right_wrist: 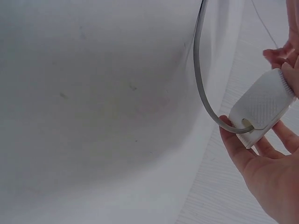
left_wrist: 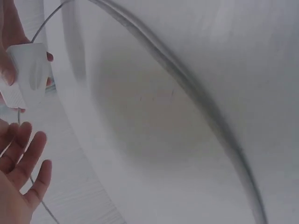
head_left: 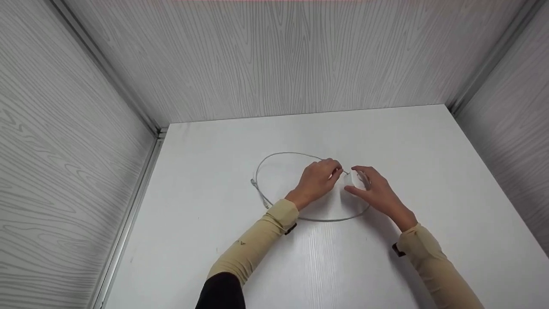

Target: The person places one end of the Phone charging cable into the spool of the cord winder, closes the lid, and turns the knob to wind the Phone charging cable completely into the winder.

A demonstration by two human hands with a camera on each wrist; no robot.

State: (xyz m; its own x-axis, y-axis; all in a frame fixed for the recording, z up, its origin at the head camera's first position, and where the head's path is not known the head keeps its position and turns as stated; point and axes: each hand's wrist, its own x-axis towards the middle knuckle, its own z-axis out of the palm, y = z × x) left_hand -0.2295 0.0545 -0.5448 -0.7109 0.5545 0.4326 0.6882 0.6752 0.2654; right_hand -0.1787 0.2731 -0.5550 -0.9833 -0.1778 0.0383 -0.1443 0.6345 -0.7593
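Observation:
My right hand (head_left: 379, 193) grips a small white plastic box (head_left: 352, 178) between thumb and fingers, above the white table. To its left, my left hand (head_left: 316, 178) pinches the grey cable close to the box's side. In the right wrist view, the cable (right_wrist: 200, 79) bends into a notch at one end of the ribbed box (right_wrist: 261, 102). The left wrist view shows thin cable at both ends of the box (left_wrist: 35, 77). A wide loop of the grey cable (head_left: 291, 153) lies around and under the hands.
Cable ends (head_left: 253, 183) lie at the loop's left side. The white tabletop (head_left: 193, 171) is bounded by a grey wood-grain back panel (head_left: 274, 60) and side panels. Dark wrist devices (head_left: 398, 249) sit under the sleeves.

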